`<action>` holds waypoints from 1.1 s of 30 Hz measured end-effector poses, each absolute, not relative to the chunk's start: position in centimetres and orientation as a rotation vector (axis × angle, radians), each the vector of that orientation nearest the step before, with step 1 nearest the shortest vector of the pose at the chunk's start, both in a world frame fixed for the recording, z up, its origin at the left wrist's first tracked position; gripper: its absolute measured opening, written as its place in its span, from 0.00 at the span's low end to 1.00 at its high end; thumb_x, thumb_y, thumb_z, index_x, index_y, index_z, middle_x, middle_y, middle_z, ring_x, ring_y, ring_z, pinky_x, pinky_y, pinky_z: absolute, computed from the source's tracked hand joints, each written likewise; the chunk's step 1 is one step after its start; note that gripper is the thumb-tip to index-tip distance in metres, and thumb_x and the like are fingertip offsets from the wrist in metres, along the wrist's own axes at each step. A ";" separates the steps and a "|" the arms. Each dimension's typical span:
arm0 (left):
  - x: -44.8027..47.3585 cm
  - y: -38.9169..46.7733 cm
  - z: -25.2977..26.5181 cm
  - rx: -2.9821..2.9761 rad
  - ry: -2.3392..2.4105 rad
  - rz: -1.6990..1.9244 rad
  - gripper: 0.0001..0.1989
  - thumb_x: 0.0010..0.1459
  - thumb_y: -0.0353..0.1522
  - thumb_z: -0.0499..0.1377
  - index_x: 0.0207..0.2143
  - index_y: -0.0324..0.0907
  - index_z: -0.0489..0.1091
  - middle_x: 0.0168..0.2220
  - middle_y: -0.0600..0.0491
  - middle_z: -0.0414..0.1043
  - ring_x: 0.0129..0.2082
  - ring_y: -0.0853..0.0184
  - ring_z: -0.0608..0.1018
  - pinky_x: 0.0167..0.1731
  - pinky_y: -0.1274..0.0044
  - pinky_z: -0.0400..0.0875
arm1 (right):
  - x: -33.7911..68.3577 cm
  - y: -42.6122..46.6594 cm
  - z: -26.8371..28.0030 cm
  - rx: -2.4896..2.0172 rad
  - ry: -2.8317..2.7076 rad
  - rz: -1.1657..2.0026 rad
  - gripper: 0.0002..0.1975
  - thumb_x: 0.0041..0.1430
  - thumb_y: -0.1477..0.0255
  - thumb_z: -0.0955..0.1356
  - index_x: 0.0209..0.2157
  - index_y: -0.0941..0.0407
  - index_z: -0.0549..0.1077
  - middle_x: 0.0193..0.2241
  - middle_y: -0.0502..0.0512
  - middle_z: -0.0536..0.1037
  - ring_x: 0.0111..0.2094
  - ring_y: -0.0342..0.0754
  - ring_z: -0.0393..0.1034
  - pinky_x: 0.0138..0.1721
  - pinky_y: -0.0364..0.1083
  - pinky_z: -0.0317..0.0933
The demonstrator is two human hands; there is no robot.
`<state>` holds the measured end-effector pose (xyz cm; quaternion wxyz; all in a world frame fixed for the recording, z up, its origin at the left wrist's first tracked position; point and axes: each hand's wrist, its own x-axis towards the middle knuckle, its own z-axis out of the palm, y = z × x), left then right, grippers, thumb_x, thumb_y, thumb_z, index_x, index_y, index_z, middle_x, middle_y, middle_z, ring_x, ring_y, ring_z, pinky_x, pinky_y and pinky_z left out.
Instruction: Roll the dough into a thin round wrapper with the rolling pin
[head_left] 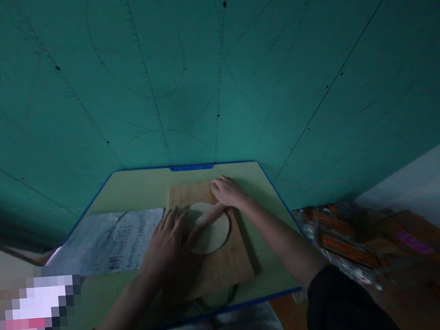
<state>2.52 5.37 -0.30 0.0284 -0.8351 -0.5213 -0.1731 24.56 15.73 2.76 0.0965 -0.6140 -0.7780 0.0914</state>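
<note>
Round dough sheet (213,240) laid flat on wooden cutting board (227,267), mid-table. Rolling pin (210,215) set diagonally across dough, near left to far right. Far right end gripped by right hand (227,190), fingers curled over it. Near left end covered by left hand (171,234), fingers extended; whether pin is gripped there cannot be told. Printed sheet (116,242) placed left of board on pale green table (277,261), edged in blue.

Seems an unfinished room doing for a kitchen: bare green wall (276,106), marked and seamed, and here a table (139,191) with dough (214,236) on a board (234,264), packets (338,244) piled alongside
</note>
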 end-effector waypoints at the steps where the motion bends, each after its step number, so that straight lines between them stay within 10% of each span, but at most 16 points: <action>1: 2.7 4.6 -0.4 -2.584 -1.566 -0.527 0.26 0.68 0.44 0.47 0.60 0.38 0.64 0.62 0.36 0.67 0.64 0.46 0.67 0.57 0.55 0.68 | 25.2 14.8 2.4 -1.811 -2.323 0.294 0.19 0.71 0.68 0.58 0.54 0.56 0.74 0.57 0.62 0.73 0.57 0.52 0.68 0.57 0.50 0.59; 6: 3.3 2.9 0.0 -2.666 -1.514 -0.495 0.20 0.66 0.42 0.52 0.55 0.44 0.69 0.61 0.42 0.68 0.63 0.48 0.68 0.58 0.56 0.68 | 28.1 11.7 1.4 -1.674 -2.424 0.451 0.26 0.72 0.67 0.55 0.67 0.60 0.61 0.69 0.63 0.58 0.70 0.53 0.50 0.66 0.52 0.47; 23: 2.6 5.9 0.3 -2.607 -1.701 -0.479 0.25 0.67 0.45 0.52 0.60 0.41 0.65 0.62 0.41 0.68 0.63 0.53 0.70 0.51 0.64 0.76 | 25.0 17.0 2.1 -1.729 -2.501 0.434 0.17 0.72 0.70 0.58 0.47 0.56 0.76 0.52 0.63 0.77 0.56 0.53 0.68 0.55 0.50 0.60; 33: -0.5 2.6 0.7 -2.780 -1.327 -0.512 0.14 0.67 0.36 0.55 0.52 0.46 0.73 0.54 0.45 0.76 0.53 0.56 0.78 0.50 0.64 0.77 | 26.8 6.2 3.1 -1.576 -2.378 0.304 0.25 0.72 0.63 0.59 0.65 0.58 0.64 0.66 0.64 0.64 0.65 0.57 0.60 0.63 0.55 0.56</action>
